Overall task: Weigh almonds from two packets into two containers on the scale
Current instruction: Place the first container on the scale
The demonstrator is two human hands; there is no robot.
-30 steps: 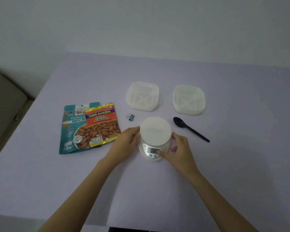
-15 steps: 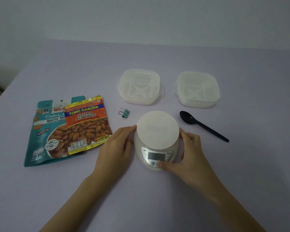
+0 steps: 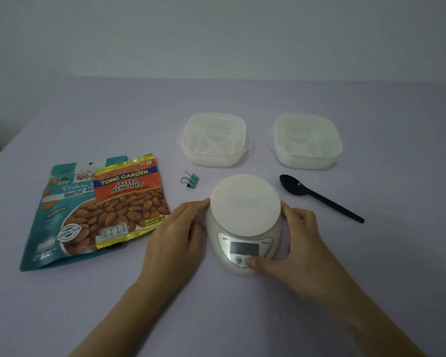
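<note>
The desk (image 3: pixel 371 266) carries everything, and nothing on it has been opened or filled yet. The teal roasted-almond packet (image 3: pixel 49 228) lies flat at the left with the orange salted-almond packet (image 3: pixel 129 199) overlapping its right side. Both look sealed, so a rough tear later could scatter nuts.

The two containers (image 3: pixel 211 158) (image 3: pixel 304 161) sit empty side by side at the far edge, well apart from the weighing plate. Each seems to have a slotted insert. If one is weighed with an insert and the other without, the readings would not match.

The scale (image 3: pixel 245 199) stands in the middle, near the person. The left hand (image 3: pixel 175 238) lies nearly flat along its left side, fingers relaxed, fingertips touching the plate's rim and gripping nothing. The right hand (image 3: pixel 299 243) curls round the right side of the scale, and its thumb presses a button below the display (image 3: pixel 244 249), where no digits can be read.

The main risk lies here: fingers touching the plate while the scale starts or zeroes could set a false zero, and every later weight would be off. Zeroing before a container is on the plate would add its weight.

The black spoon (image 3: pixel 317 197) lies just right of the scale, where a sleeve could knock it. The binder clip (image 3: pixel 190 179) rests to the left of the scale.
</note>
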